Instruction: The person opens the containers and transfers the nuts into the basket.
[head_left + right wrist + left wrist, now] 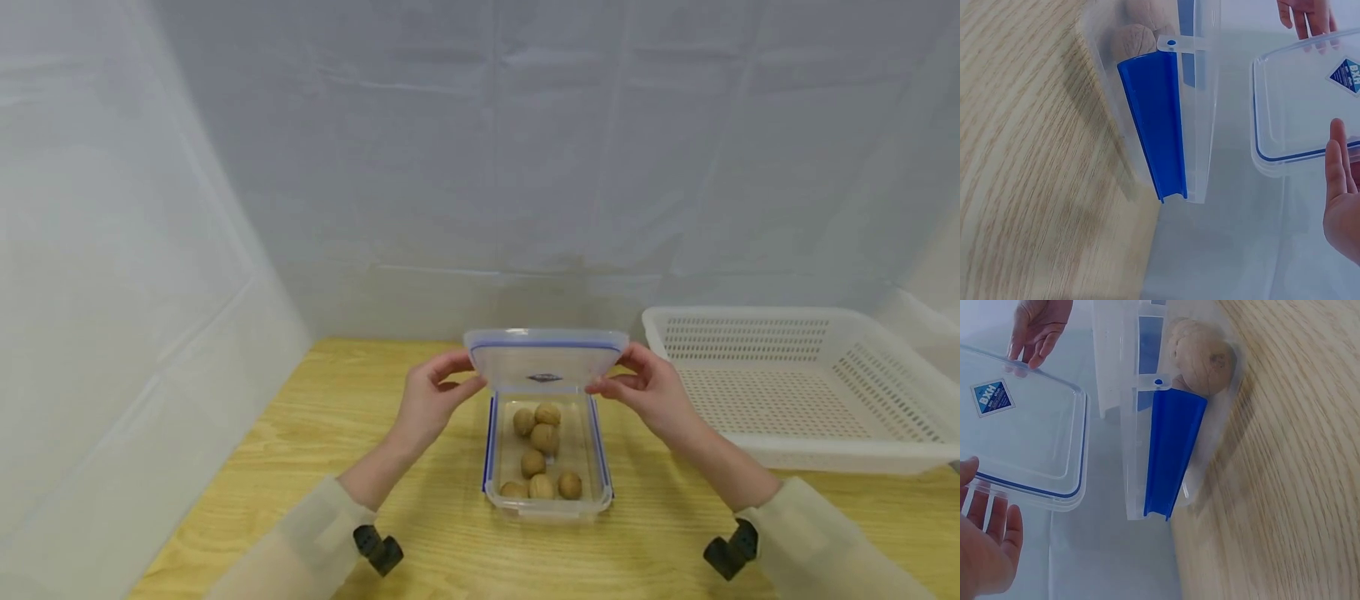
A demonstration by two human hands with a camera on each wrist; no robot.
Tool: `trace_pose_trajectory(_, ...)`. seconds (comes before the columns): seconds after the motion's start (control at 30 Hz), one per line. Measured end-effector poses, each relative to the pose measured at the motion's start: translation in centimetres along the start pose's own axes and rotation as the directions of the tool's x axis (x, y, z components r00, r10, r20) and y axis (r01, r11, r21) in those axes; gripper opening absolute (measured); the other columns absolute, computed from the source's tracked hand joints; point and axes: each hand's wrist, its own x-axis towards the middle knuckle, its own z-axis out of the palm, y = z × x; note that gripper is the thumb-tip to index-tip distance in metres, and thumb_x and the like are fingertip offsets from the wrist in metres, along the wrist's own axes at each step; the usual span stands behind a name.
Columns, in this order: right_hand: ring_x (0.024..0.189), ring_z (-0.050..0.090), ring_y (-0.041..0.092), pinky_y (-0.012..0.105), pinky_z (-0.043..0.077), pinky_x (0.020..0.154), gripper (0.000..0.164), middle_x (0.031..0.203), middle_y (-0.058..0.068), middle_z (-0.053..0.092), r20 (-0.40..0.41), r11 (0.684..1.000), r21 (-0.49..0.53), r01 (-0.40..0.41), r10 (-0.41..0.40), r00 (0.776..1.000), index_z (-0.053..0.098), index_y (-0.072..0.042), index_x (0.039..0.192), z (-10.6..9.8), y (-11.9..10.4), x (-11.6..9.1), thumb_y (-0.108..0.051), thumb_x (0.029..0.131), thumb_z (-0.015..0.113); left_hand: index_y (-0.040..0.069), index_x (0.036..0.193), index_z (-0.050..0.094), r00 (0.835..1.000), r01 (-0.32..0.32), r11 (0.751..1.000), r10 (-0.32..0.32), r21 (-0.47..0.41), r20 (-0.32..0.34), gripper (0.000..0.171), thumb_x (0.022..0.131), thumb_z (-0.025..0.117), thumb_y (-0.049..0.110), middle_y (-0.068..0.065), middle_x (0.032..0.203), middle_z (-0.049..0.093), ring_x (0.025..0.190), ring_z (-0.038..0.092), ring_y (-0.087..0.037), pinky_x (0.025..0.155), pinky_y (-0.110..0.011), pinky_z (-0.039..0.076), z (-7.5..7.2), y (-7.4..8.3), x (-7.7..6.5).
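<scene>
A clear plastic lid [517, 367] with a blue seal is held up, tilted, over the far end of a clear food container [555, 512]. My left hand [433, 397] pinches the lid's left edge, thumb on the underside and fingers behind. On the opposite edge my right hand [654, 390] grips it the same way. Several walnuts [544, 438] lie loose on the container's floor. The container's blue side latch [1175, 450] hangs down in the left wrist view, and another blue latch [1152, 119] hangs likewise in the right wrist view. A blue label [992, 398] marks the lid.
To the right stands a large white perforated basket [825, 457], close beside my right hand and forearm. The container sits on a wooden table [300, 458]. White sheeting [480, 167] rises behind the table and along its left side.
</scene>
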Motion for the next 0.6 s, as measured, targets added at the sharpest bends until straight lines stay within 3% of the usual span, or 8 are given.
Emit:
trace_pose_trajectory(0.17,0.090,0.069,0.014,0.028,0.053,0.082,0.026,0.098,0.001,0.065,0.033,0.998,0.067,0.002,-0.004,0.999,0.060,-0.013,0.105,-0.2,0.2,-0.1,0.009,0.092,0.059,-0.009,0.110,0.066,0.998,0.044,0.999,-0.043,-0.005,0.035,0.027,0.083,0.071,-0.008,-0.018,0.109,0.067,0.099,0.065,-0.024,0.078,-0.029,0.054,-0.4,-0.1,-0.2)
trace_pose_trajectory(0.3,0.092,0.068,0.013,0.024,0.054,0.077,0.023,0.103,0.000,0.065,0.067,0.997,0.052,0.048,-0.051,0.996,0.060,-0.006,0.102,-0.3,0.4,-0.2,0.013,0.089,0.061,-0.010,0.109,0.066,0.996,0.043,0.999,-0.041,-0.019,0.082,0.025,0.084,0.069,-0.011,-0.019,0.113,0.066,0.094,0.068,-0.022,0.079,-0.033,0.055,-0.8,-0.3,-0.5)
trace_pose_trajectory(0.47,0.096,0.065,0.012,0.022,0.052,0.076,0.017,0.108,-0.002,0.065,0.117,0.996,0.060,0.072,-0.079,0.990,0.059,0.000,0.098,-0.5,0.8,-0.4,0.014,0.088,0.062,-0.007,0.102,0.070,0.992,-0.035,0.999,0.031,0.036,0.121,0.018,0.085,0.068,-0.010,-0.018,0.116,0.066,0.112,0.061,-0.025,0.085,-0.041,0.052,-1.3,-0.4,-0.7)
trace_pose_trajectory(0.6,0.097,0.064,0.011,0.022,0.052,0.079,0.018,0.108,-0.002,0.065,0.138,0.995,0.061,0.078,-0.086,0.987,0.059,-0.001,0.097,-0.5,1.1,-0.6,0.015,0.088,0.060,-0.003,0.100,0.072,0.992,-0.045,0.995,0.034,0.089,0.124,0.015,0.086,0.069,-0.007,-0.014,0.116,0.067,0.116,0.058,-0.027,0.087,-0.044,0.051,-1.4,-0.4,-0.9)
